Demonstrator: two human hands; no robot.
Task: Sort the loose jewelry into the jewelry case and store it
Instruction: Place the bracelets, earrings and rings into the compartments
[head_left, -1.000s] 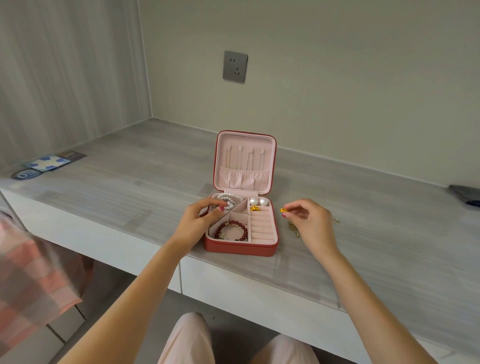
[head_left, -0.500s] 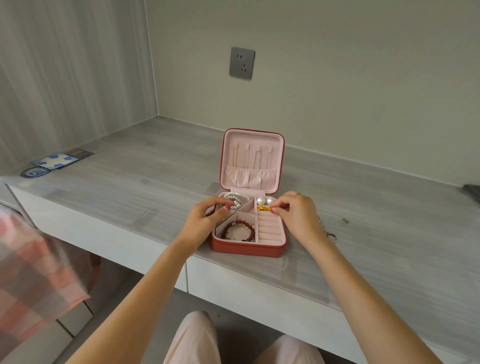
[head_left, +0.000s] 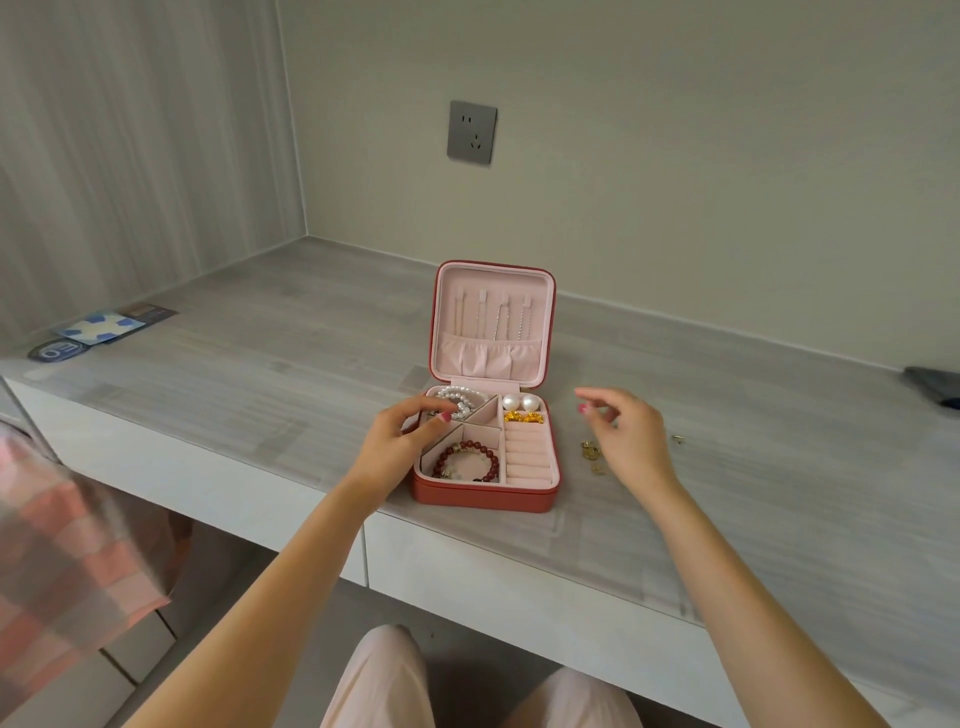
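A red jewelry case (head_left: 485, 496) with pink lining stands open on the grey desk (head_left: 260, 384), its lid (head_left: 493, 322) upright. Inside lie a pearl bracelet (head_left: 460, 399), a red bead bracelet (head_left: 467, 462), two pearl earrings (head_left: 519, 402) and gold pieces (head_left: 522, 417). My left hand (head_left: 397, 441) holds the case's left edge, thumb inside by the pearl bracelet. My right hand (head_left: 628, 436) hovers just right of the case, fingers loosely curled, holding nothing. Loose gold jewelry (head_left: 589, 451) lies on the desk partly under that hand, and a tiny piece (head_left: 678, 440) lies farther right.
A wall socket (head_left: 471, 132) sits behind the case. Blue cards (head_left: 98, 330) lie at the desk's far left and a dark object (head_left: 935, 389) at the right edge. A pink checked cloth (head_left: 62, 545) hangs below left. The desk's front edge runs just below the case.
My right hand carried a gold piece to the case's back right compartment, let it go beside the other gold piece, and drew back to the right empty. My left hand stayed on the case.
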